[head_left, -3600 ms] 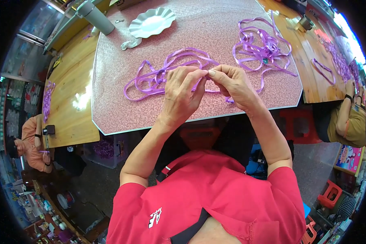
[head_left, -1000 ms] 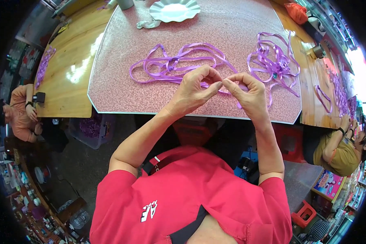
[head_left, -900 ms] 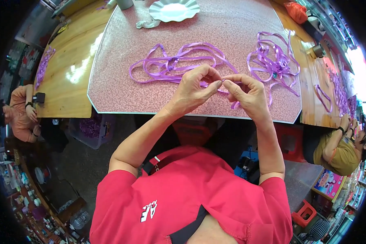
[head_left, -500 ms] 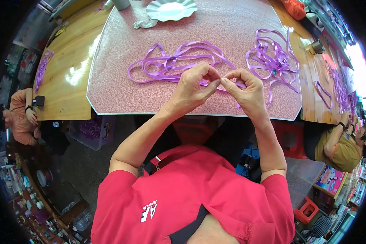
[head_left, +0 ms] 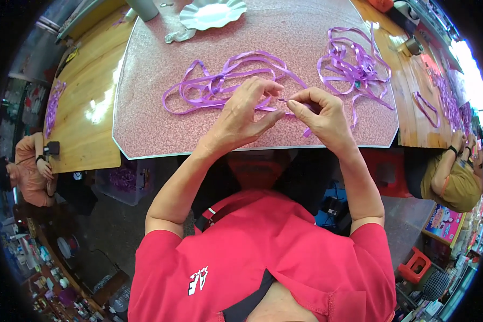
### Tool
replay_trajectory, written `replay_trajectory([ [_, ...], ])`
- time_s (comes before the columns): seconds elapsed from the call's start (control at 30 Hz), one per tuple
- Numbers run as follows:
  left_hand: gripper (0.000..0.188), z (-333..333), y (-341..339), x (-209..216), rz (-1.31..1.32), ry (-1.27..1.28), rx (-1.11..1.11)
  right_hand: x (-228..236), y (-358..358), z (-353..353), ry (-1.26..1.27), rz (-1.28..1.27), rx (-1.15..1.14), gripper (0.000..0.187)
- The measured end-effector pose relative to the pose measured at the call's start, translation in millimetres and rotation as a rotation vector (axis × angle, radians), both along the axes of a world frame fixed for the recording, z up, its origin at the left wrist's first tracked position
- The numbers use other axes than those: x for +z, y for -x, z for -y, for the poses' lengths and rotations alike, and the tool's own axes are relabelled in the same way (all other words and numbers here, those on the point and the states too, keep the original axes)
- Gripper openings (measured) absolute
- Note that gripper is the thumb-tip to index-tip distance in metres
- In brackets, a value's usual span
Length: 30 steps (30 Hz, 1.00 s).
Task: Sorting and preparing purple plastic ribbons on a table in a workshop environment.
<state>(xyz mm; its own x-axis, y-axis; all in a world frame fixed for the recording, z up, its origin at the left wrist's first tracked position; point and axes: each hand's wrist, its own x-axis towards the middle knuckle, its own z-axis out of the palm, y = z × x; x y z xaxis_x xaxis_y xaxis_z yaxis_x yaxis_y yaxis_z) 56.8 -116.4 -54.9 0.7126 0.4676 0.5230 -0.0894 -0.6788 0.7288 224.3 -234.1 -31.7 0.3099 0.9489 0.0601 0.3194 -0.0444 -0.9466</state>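
My right hand (head_left: 328, 119) pinches the end of a purple ribbon (head_left: 217, 86) between thumb and forefinger, and a short tip of it sticks out toward the left. Close beside that tip is my left hand (head_left: 240, 114), its thumb and fingers apart with nothing visible between them. Behind my hands the ribbon lies in long loose loops on the pink speckled tabletop (head_left: 145, 126). To the right, a tangled heap of purple ribbon (head_left: 362, 72) rests on the same tabletop. My right fingers partly hide the ribbon they grip.
A white scalloped plate (head_left: 212, 15), a crumpled clear wrapper (head_left: 180, 36) and a grey cup (head_left: 143, 8) are at the back. More purple ribbon (head_left: 52, 110) lies on the wooden table at left. Other people sit at the left (head_left: 33, 166) and right (head_left: 449, 180).
My left thumb and forefinger have parted from the ribbon end, where both hands were pinching together. My right hand keeps its pinch. The whole view has shifted slightly.
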Motion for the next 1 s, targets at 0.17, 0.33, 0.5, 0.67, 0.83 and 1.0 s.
replay_trajectory([
  [0.17,0.025,-10.9,3.2,9.1,-0.12,-0.402,-0.011,12.8,4.0,1.0,-0.071,0.151,0.051,0.012],
  [0.33,0.011,-12.2,6.9,12.0,-0.185,-0.025,-0.271,13.0,1.5,3.3,-0.122,0.119,0.085,0.008],
  [0.5,0.029,-13.7,19.3,15.7,-0.213,0.38,-0.441,12.8,5.0,0.8,-0.192,0.072,0.189,0.005],
  [0.67,0.034,-12.6,27.6,9.7,-0.154,0.59,-0.526,6.9,14.3,0.5,-0.283,0.038,0.209,0.007],
  [0.83,0.031,-11.0,35.6,0.9,-0.108,0.69,-0.466,4.4,12.7,-4.2,-0.331,0.094,0.201,0.006],
  [1.0,0.049,-4.2,31.5,-5.8,-0.089,0.934,-0.293,8.7,7.7,-1.0,-0.223,0.098,0.164,0.005],
])
